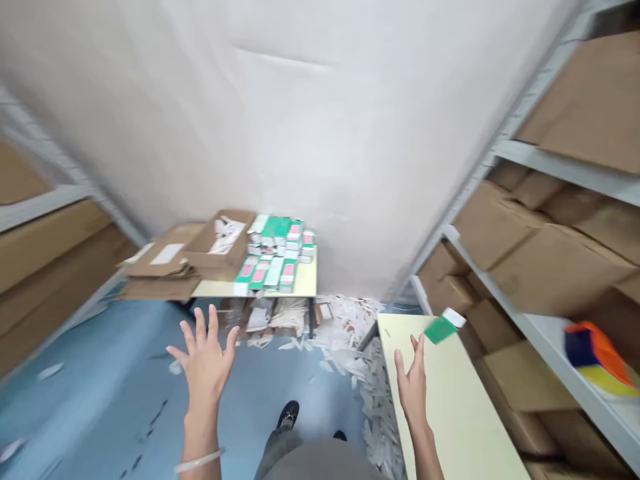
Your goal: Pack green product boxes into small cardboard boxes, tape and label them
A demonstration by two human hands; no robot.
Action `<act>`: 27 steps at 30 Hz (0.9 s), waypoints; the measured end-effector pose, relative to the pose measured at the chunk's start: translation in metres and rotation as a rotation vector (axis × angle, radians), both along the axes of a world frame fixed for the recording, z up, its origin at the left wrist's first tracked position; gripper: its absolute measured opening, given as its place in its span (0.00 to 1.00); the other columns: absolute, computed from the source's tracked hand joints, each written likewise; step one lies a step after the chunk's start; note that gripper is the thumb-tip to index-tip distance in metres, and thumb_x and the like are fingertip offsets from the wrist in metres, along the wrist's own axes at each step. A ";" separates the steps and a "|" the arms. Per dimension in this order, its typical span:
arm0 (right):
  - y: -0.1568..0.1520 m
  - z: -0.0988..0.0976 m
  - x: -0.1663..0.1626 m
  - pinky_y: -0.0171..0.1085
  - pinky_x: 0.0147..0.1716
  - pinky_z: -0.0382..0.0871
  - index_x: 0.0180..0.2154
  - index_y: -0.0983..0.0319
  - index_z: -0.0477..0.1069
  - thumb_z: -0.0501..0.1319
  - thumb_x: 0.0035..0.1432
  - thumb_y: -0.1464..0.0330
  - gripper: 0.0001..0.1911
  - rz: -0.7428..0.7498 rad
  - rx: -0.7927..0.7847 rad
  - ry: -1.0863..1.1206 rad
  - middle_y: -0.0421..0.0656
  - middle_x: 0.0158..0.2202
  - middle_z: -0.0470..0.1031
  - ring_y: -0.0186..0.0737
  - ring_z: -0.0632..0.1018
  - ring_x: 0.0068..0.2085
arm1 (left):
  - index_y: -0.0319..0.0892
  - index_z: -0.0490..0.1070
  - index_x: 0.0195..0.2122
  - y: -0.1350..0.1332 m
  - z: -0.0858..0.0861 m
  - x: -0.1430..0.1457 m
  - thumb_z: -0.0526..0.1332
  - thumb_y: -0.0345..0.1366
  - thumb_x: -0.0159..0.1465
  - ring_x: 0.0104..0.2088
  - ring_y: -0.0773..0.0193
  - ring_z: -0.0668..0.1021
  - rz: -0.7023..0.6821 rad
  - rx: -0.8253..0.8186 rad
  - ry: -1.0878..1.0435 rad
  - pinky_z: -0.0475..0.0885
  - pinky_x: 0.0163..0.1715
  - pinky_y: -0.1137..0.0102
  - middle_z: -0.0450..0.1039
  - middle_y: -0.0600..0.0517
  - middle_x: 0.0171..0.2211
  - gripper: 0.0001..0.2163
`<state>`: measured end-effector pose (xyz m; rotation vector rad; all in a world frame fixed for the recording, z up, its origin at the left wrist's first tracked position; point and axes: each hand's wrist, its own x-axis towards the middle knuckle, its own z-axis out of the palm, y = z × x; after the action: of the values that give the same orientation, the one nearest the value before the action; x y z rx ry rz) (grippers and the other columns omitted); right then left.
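My left hand (207, 360) is raised over the blue floor with its fingers spread, holding nothing; a pale bangle circles the wrist. My right hand (413, 380) hovers above the near end of a pale yellow table (465, 407), fingers apart and nothing in them. Just beyond its fingertips, a green and white small box (441, 329) lies on that table; I see no grip on it. Farther off, several green, white and pink boxes (275, 250) are stacked on another pale table (306, 277), out of reach of both hands.
Beside the stacked boxes stands an open cardboard carton (210, 260) with white paper pieces, next to flattened cardboard (163, 257). Paper scraps (350, 333) litter the floor between the tables. Shelves of brown cartons (560, 267) line the right side; more cartons (55, 253) are at left.
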<state>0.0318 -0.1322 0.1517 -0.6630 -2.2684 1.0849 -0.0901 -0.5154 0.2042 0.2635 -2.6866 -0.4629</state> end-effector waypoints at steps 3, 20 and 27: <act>-0.052 0.005 -0.040 0.51 0.63 0.51 0.69 0.60 0.32 0.50 0.62 0.50 0.44 0.159 0.055 0.004 0.51 0.67 0.52 0.51 0.56 0.67 | 0.42 0.41 0.69 -0.079 -0.006 0.032 0.42 0.50 0.69 0.69 0.41 0.43 0.187 0.003 -0.023 0.42 0.59 0.35 0.41 0.40 0.70 0.30; -0.429 0.019 -0.246 0.58 0.62 0.51 0.69 0.63 0.30 0.51 0.62 0.48 0.46 0.635 0.260 0.095 0.55 0.69 0.46 0.57 0.54 0.66 | 0.44 0.36 0.70 -0.382 -0.033 0.036 0.41 0.50 0.69 0.69 0.45 0.44 0.472 0.027 -0.061 0.44 0.61 0.38 0.38 0.42 0.70 0.31; -0.529 -0.019 -0.326 0.61 0.61 0.49 0.69 0.61 0.30 0.52 0.60 0.46 0.48 0.782 0.340 0.036 0.55 0.68 0.49 0.58 0.54 0.67 | 0.47 0.38 0.70 -0.446 -0.076 0.004 0.40 0.50 0.69 0.68 0.43 0.47 0.578 0.091 -0.185 0.44 0.60 0.35 0.37 0.42 0.70 0.30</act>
<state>-0.2942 -0.6614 0.1326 0.4213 -2.6492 0.9596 -0.0864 -0.9617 0.1286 1.1150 -2.5916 -0.3901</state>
